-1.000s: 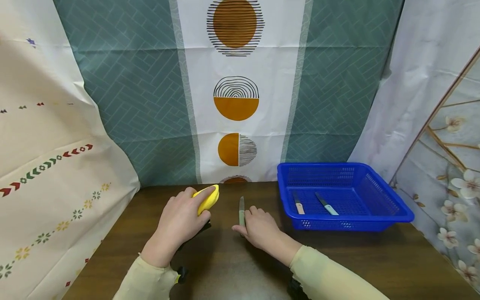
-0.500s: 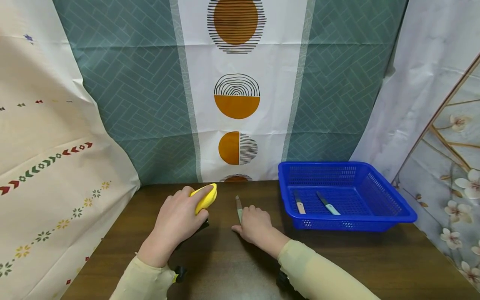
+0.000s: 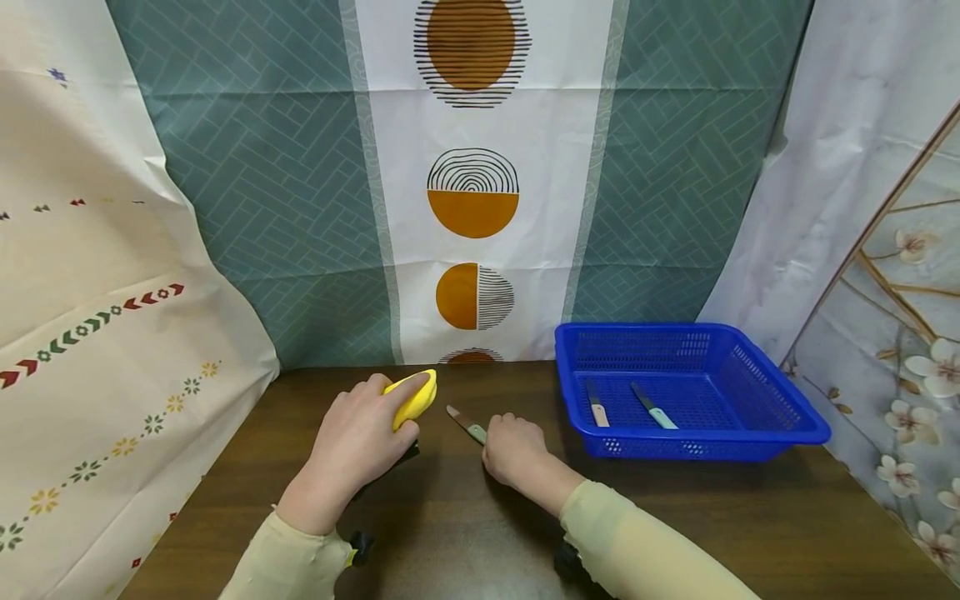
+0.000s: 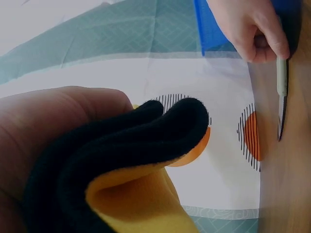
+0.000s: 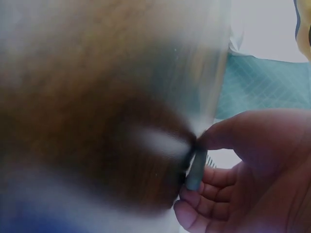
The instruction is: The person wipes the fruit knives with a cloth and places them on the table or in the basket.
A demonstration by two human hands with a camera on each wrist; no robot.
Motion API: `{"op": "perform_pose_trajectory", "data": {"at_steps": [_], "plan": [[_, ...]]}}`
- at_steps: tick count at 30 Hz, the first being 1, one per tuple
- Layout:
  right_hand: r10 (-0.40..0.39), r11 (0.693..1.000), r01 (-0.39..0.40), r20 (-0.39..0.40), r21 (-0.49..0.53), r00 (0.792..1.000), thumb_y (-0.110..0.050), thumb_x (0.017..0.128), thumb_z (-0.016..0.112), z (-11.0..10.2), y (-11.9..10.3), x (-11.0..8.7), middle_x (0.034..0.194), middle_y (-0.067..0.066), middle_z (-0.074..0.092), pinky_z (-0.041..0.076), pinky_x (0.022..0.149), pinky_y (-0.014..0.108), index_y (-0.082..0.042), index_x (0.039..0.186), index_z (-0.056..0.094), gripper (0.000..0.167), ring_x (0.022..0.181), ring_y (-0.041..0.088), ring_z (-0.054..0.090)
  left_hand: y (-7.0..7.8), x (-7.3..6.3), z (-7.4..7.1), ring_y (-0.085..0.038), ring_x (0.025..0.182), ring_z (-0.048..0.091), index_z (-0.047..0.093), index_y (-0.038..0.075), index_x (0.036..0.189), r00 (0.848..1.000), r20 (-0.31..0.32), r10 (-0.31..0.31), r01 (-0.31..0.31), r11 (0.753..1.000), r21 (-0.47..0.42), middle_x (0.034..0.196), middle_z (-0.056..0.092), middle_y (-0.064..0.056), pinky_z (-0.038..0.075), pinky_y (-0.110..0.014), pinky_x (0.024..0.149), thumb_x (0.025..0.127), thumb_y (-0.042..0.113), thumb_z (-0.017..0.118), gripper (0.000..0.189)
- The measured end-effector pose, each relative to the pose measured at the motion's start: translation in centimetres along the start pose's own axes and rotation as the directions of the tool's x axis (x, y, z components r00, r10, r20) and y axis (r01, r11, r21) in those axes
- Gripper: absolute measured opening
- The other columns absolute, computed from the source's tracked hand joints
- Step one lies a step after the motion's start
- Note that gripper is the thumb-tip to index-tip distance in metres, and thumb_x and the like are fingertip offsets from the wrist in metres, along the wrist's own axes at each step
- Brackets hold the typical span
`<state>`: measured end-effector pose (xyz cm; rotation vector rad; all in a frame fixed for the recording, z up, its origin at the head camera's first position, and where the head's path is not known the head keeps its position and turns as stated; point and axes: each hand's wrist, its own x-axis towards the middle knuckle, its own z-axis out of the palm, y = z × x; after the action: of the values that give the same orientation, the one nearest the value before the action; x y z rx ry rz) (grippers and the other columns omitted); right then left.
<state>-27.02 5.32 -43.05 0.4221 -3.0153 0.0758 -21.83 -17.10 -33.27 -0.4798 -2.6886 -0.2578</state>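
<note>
My left hand [image 3: 358, 437] grips a folded cloth [image 3: 417, 402], yellow on one face and dark on the other, raised over the left-middle of the table. In the left wrist view the cloth's folds [image 4: 141, 199] bulge out past my fingers. To its right, my right hand [image 3: 517, 450] pinches a small knife [image 3: 467, 423] by its pale green handle, low over the wood. The blade points away and to the left, towards the cloth. Thumb and fingertips meet at the handle [image 5: 196, 170] in the right wrist view; the blade is hidden there.
A blue plastic basket [image 3: 693, 446] stands at the back right. In it lie a knife with a pink handle [image 3: 600, 414] and one with a light blue handle [image 3: 663, 418]. Patterned cloth hangings [image 3: 300, 208] enclose the wooden table [image 3: 480, 517] at the back and sides.
The knife's tip has swung left, from pointing straight away to slanting towards the cloth. My right thumb has drawn in around the handle. The left hand with the cloth has hardly moved.
</note>
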Motion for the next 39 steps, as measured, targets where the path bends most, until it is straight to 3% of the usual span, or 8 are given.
{"op": "perform_pose_trajectory", "data": {"at_steps": [6,12,17,20,25,30,39], "plan": [[-0.031,0.999,0.033,-0.051,0.034,0.998,-0.025,0.097,0.078,-0.1,0.4,-0.7,0.087,0.010,0.065,0.059,0.073,0.046,-0.004,0.101,0.062,0.027,0.081,0.029,0.067,0.1,0.0,0.1,-0.024,0.079,0.055,0.070,0.026,0.150,1.000,0.005,0.002,-0.002,1.000,0.009,0.099,0.063,-0.009,0.048,-0.047,0.075,0.088,0.017,0.075,0.063],[-0.137,0.989,0.141,-0.088,0.037,0.987,-0.008,0.095,0.078,0.0,1.1,-1.8,0.088,0.009,0.064,0.057,0.068,0.044,-0.005,0.102,0.061,0.019,0.079,0.029,0.066,0.2,-0.1,0.1,-0.025,0.079,0.055,0.070,0.025,0.149,1.000,-0.013,0.015,-0.015,1.000,0.017,0.098,0.062,-0.010,0.048,-0.047,0.074,0.087,0.017,0.076,0.063],[-0.189,0.979,0.196,-0.116,0.056,0.975,-0.005,0.095,0.077,-0.2,1.7,-2.7,0.091,0.010,0.062,0.057,0.067,0.043,-0.003,0.105,0.063,0.017,0.080,0.029,0.063,0.3,-0.1,0.1,-0.025,0.078,0.054,0.070,0.025,0.149,1.000,-0.017,0.017,-0.017,1.000,0.015,0.097,0.062,-0.009,0.048,-0.048,0.075,0.088,0.017,0.076,0.062],[-0.217,0.969,0.237,-0.208,0.072,0.954,-0.006,0.097,0.076,-0.7,2.0,-3.4,0.086,0.009,0.058,0.053,0.060,0.042,-0.003,0.102,0.061,0.015,0.073,0.028,0.060,0.4,-0.1,0.1,-0.025,0.078,0.054,0.070,0.025,0.149,1.000,-0.018,0.021,-0.021,1.000,0.017,0.097,0.062,-0.009,0.048,-0.047,0.074,0.088,0.017,0.076,0.062],[-0.249,0.949,0.303,-0.389,0.083,0.887,-0.011,0.101,0.076,-1.5,2.3,-3.9,0.082,0.007,0.056,0.049,0.054,0.041,-0.003,0.103,0.065,0.013,0.069,0.026,0.059,0.7,-0.1,-0.1,-0.025,0.077,0.053,0.072,0.024,0.146,0.999,-0.032,0.028,-0.028,0.999,0.020,0.097,0.061,-0.010,0.048,-0.047,0.074,0.088,0.017,0.076,0.059],[-0.241,0.944,0.315,-0.447,0.098,0.862,-0.014,0.102,0.078,-2.4,2.7,-4.5,0.086,0.006,0.062,0.051,0.057,0.037,-0.003,0.111,0.071,0.016,0.071,0.022,0.059,1.0,-0.1,-0.2,-0.025,0.078,0.054,0.074,0.021,0.142,0.997,-0.052,0.051,-0.049,0.998,0.027,0.098,0.062,-0.009,0.047,-0.046,0.074,0.087,0.016,0.076,0.055],[-0.172,0.945,0.282,-0.478,0.167,0.861,-0.014,0.101,0.079,-4.7,3.4,-5.6,0.095,0.006,0.067,0.053,0.062,0.037,-0.004,0.119,0.073,0.021,0.080,0.021,0.064,1.9,-0.3,-0.3,-0.025,0.079,0.055,0.075,0.023,0.139,0.991,-0.094,0.094,-0.091,0.995,0.035,0.099,0.062,-0.009,0.045,-0.043,0.072,0.085,0.016,0.079,0.055]]}}
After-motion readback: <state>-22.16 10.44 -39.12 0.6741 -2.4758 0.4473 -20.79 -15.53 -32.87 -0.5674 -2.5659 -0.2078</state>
